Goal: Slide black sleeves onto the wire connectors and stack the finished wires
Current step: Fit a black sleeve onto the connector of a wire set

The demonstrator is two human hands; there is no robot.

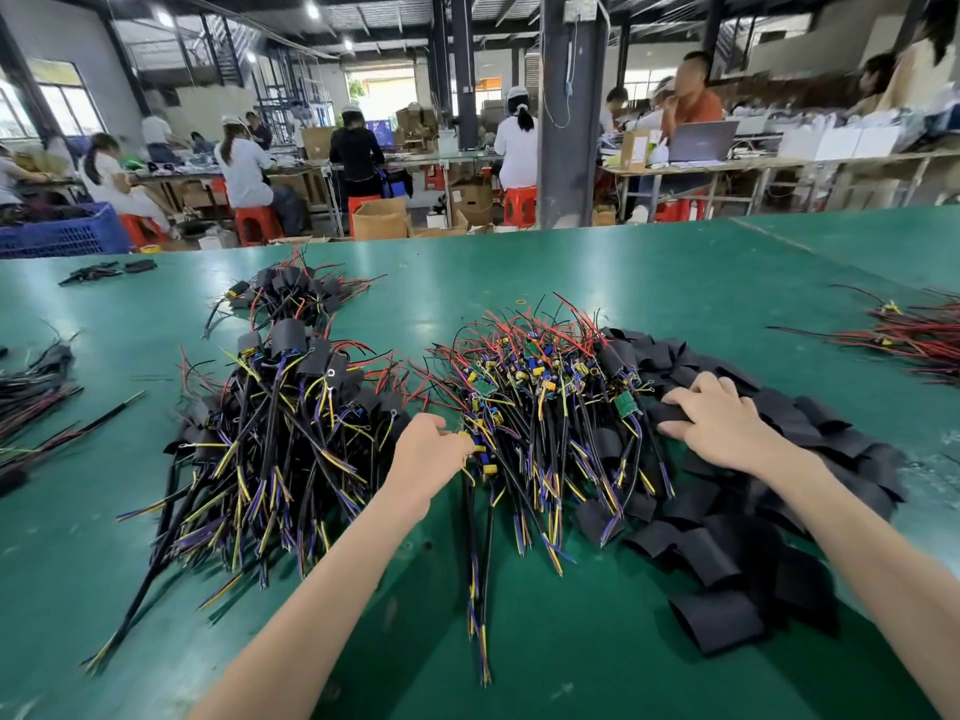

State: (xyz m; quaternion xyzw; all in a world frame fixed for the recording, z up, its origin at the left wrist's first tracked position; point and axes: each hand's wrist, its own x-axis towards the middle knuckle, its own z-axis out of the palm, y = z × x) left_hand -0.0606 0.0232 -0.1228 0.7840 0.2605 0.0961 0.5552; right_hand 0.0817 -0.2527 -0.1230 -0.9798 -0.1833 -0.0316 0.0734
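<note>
A heap of unsleeved wires [540, 387] with small green boards and yellow connectors lies in the middle of the green table [675, 272]. My left hand [428, 454] pinches a wire with a yellow connector at the heap's near left edge. To the right spreads a pile of flat black sleeves [769, 511]; my right hand [711, 418] rests on its far part, fingers curled round one black sleeve [670, 410]. Left of my left hand lies the stack of sleeved wires [275, 423], black sleeves at its far end.
A second sleeved bundle [291, 293] lies farther back on the left. More wires sit at the left edge [36, 387] and the right edge [914, 335]. A blue crate [62, 233] stands beyond the table. People work at benches behind.
</note>
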